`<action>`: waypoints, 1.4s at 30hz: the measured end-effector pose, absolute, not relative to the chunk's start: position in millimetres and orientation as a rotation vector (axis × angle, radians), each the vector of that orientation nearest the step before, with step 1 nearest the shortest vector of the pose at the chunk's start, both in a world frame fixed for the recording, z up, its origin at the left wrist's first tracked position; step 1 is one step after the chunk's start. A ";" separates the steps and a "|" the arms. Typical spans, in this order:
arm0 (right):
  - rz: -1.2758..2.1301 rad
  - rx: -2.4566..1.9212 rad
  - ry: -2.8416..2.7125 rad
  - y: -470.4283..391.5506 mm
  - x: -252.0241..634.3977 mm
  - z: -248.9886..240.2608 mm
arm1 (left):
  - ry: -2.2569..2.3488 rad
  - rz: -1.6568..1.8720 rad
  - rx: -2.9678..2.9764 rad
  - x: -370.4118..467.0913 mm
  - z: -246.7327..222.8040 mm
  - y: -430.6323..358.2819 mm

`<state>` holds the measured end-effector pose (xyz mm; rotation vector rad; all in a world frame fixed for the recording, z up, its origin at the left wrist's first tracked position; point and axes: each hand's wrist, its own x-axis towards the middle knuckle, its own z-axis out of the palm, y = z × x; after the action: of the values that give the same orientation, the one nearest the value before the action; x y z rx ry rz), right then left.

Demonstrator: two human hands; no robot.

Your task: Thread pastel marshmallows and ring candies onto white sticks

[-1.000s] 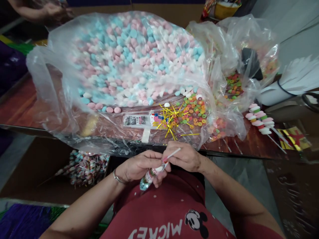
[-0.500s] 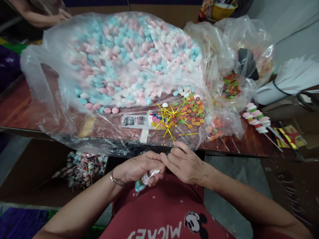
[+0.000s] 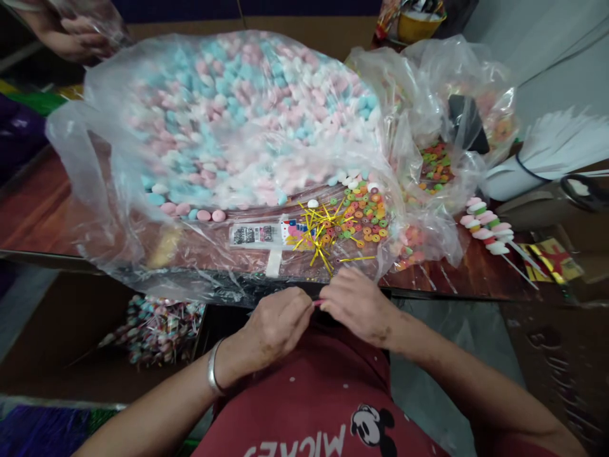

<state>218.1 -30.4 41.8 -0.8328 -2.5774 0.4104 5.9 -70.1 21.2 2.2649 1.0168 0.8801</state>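
Observation:
My left hand (image 3: 278, 327) is closed in front of the red shirt, its back turned up, covering the wrapped marshmallow skewer seen in it earlier. Fingertips of my right hand (image 3: 356, 304) are pinched together close beside it. A small pink-red bit (image 3: 318, 303) shows between the two hands; what it belongs to is hidden. Just beyond the fingers, gold twist ties (image 3: 323, 231) lie heaped on the table. Left of them is a stack of printed clear wrappers (image 3: 254, 233). Ring-shaped gummy candies (image 3: 366, 212) are spread to their right.
A large clear bag of pastel marshmallows (image 3: 247, 120) covers much of the table (image 3: 28, 203). Finished-looking skewers (image 3: 488, 225) lie at right by a container of white sticks (image 3: 518, 168). Below left, a cardboard box (image 3: 52, 330) holds many skewers. Another person's hand (image 3: 85, 38) is at upper left.
My left hand has turned over, so the wrapped skewer is now out of sight. Both hands' fingertips have drawn level, with a pink-red bit between them. The other person's hands have shifted.

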 end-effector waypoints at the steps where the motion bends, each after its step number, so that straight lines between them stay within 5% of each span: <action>1: 0.399 -0.877 -2.556 -22.9 226.0 44.5 | 1.083 0.906 2.099 4.6 21.9 -68.7; 7: -0.116 -1.214 -2.726 12.7 258.2 34.5 | 1.187 0.934 0.919 2.3 29.4 -61.6; 14: -0.320 -1.226 -2.777 14.5 246.7 17.8 | 1.044 1.009 0.624 11.4 25.8 -57.2; 20: -0.028 -1.291 -2.425 21.4 250.6 26.0 | 0.949 1.030 0.559 19.0 30.3 -51.0; 28: 1.053 -1.133 -1.984 -3.1 208.5 40.2 | 0.825 0.967 0.537 40.5 28.5 -36.2; 42: 0.891 -1.212 -2.017 -11.6 202.0 33.7 | 0.992 1.129 0.525 42.5 22.8 -37.1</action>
<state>202.0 -11.6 33.7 -1.2117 -2.0169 0.8913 42.5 -37.1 22.8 0.5250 0.9922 1.1289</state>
